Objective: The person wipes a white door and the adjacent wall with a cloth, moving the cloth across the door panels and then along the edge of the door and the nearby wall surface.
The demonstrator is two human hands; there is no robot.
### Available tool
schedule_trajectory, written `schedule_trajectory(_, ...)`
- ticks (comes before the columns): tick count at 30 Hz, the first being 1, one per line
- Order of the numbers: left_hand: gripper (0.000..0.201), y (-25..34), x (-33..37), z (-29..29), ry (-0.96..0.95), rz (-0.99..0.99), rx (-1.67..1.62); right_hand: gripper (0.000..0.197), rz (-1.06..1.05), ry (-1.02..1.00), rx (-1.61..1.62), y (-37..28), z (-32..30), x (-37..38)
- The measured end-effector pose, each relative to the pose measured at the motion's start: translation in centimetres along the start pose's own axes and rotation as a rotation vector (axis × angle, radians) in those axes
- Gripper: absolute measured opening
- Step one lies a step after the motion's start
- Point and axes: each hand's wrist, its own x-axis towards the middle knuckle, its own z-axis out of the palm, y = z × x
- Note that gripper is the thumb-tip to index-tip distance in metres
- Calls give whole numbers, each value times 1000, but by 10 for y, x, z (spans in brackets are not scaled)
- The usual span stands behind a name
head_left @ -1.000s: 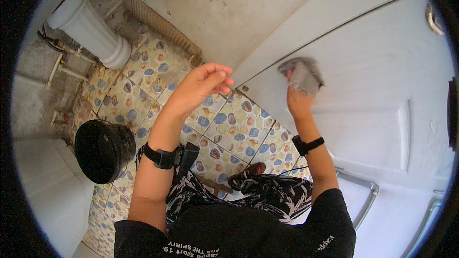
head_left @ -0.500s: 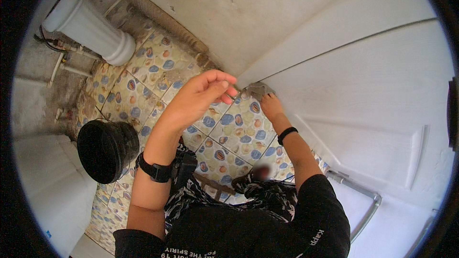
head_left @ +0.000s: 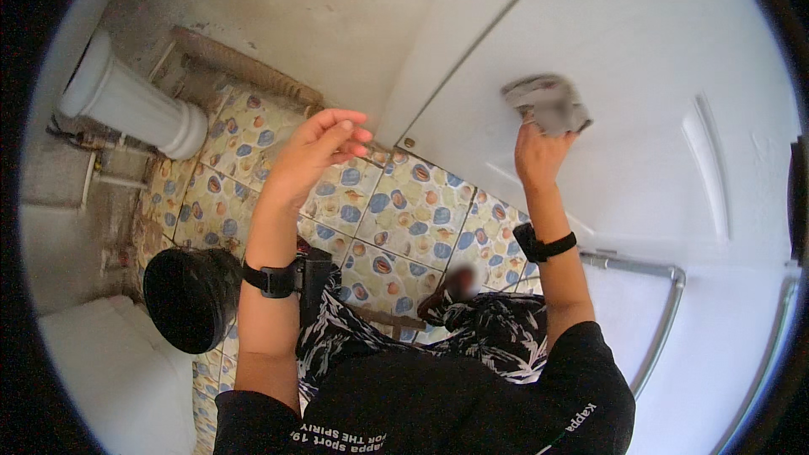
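Note:
A crumpled grey cloth is in my right hand, whose fingers are closed on its lower edge. The cloth lies against or just in front of the white door panel; I cannot tell how firmly it touches. My left hand hangs in the air over the patterned tile floor. Its fingers are loosely curled and apart, with nothing seen between them. Both wrists carry black straps.
A black bucket stands on the floor at the left, beside a white fixture. Farther back is a white pedestal with pipes next to it. A grey metal pipe runs at the right. Below me is a low wooden stool.
My right hand has carried the cloth from the door's bottom corner near the floor up and right across the panel. The left hand has shifted slightly left with the view.

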Motion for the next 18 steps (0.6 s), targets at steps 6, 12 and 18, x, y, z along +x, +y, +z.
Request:
schedule_trajectory(6,25,-1,-5,-2,86,-29,22,31,541,182,162,-25,3,13)
schedule_trajectory(12,24,-5,-4,-6,64,-42,17,29,1035,407,522,-95,73,-21)
schedule_trajectory(18,23,-9,0,5,32,-81,10,32,1623,245,684,-114,120,-33)
